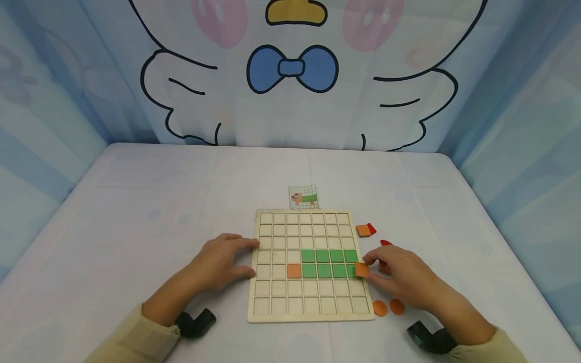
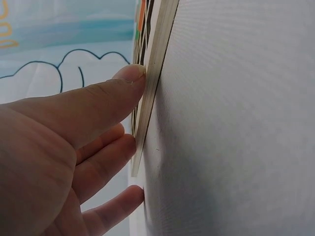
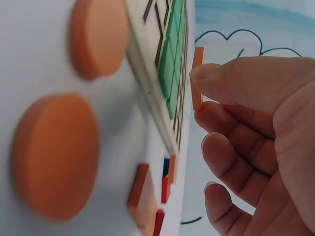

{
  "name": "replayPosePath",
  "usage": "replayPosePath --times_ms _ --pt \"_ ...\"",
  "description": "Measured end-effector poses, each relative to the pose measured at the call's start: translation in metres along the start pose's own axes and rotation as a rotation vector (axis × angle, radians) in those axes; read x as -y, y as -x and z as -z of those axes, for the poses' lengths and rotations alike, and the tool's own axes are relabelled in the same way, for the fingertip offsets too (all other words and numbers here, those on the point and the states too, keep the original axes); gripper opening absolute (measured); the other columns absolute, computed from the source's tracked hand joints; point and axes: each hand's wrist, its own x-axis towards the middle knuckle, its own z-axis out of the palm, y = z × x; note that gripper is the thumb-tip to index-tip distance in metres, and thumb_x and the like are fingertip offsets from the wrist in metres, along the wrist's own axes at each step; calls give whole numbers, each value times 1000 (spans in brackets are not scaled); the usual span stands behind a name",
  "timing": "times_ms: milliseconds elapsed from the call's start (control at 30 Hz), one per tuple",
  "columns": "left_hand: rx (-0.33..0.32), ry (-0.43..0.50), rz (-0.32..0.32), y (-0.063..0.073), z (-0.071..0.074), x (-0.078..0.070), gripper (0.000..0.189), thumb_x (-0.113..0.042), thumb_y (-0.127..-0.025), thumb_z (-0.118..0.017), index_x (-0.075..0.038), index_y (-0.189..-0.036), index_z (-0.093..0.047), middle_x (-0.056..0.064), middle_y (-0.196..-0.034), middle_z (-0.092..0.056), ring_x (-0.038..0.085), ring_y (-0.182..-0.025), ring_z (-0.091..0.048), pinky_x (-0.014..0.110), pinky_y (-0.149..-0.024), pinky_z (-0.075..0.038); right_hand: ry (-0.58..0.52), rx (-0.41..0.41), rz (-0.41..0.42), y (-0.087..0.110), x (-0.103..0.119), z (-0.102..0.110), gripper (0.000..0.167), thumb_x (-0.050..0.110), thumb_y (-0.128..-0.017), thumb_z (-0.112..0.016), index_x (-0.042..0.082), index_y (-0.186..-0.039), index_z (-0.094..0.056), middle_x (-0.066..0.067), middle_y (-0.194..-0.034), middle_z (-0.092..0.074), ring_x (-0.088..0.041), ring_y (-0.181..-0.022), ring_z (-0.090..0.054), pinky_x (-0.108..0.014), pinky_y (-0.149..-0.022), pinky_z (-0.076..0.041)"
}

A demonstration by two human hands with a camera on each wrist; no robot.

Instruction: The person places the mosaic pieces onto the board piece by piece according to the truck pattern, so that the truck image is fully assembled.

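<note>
The right hand (image 1: 404,276) pinches a flat orange square tile (image 1: 361,270) above the right rim of the pale wooden grid board (image 1: 310,318), by the lower row of green square tiles (image 1: 324,271); the left hand (image 1: 217,263) (farther away, fingers relaxed) touches the opposite rim.

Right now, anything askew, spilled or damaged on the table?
One minor thing: the small white printed card just beyond the pale wooden grid board looks slightly curled, its top edge bowed rather than straight. The green square tiles look aligned in their cells; I see nothing spilled or broken.
</note>
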Motion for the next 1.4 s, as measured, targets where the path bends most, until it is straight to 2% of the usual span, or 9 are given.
replayPosePath --times_ms 167,300,400,600,767,1033,1400 --pt "-1 -8 -1 1 1 0 59 -31 -83 -84 -15 -136 -64 8 -132 -62 35 -130 -49 56 -101 -41 19 -17 71 -13 12 -1 23 17 -86 -80 12 -106 -70 9 -96 -64 -9 -80 -53 -28 -69 -50" --pt "-2 -5 -5 2 1 0 58 -31 -83 -83 -15 -136 -64 8 -133 -62 35 -130 -49 56 -101 -42 34 -49 154 -24 22 -2 24 15 -84 -82 11 -104 -70 7 -97 -67 -11 -80 -57 -30 -71 -51" --pt "-1 -6 -8 2 1 0 58 -30 -83 -83 -15 -136 -64 8 -133 -62 35 -130 -49 56 -100 -42 29 -47 184 -31 29 -2 22 17 -85 -81 12 -104 -70 7 -97 -67 -11 -80 -58 -29 -69 -49" --pt "-2 -14 -16 1 1 0 58 -30 -84 -83 -14 -136 -64 9 -133 -62 36 -130 -49 57 -100 -42 1 -22 209 -40 37 -5 21 17 -87 -79 13 -106 -71 6 -100 -67 -12 -84 -60 -30 -73 -50" --pt "-5 -15 -15 0 0 0 58 -31 -83 -83 -14 -136 -64 9 -133 -62 36 -130 -49 57 -100 -42 -15 -5 226 -47 43 -9 20 16 -87 -78 12 -106 -71 5 -100 -67 -13 -83 -60 -28 -71 -50" --pt "-3 -3 -15 1 0 0 58 -30 -83 -83 -14 -136 -64 10 -133 -62 36 -129 -49 57 -100 -42 0 47 224 -59 55 -16 21 20 -89 -77 12 -107 -71 5 -99 -67 -13 -85 -60 -31 -76 -50" --pt "-2 -15 -24 0 0 0 58 -30 -84 -83 -14 -136 -64 9 -132 -62 36 -129 -49 57 -100 -41 -4 75 243 -72 68 -26 22 21 -90 -76 10 -109 -71 4 -99 -68 -14 -91 -62 -34 -80 -51"
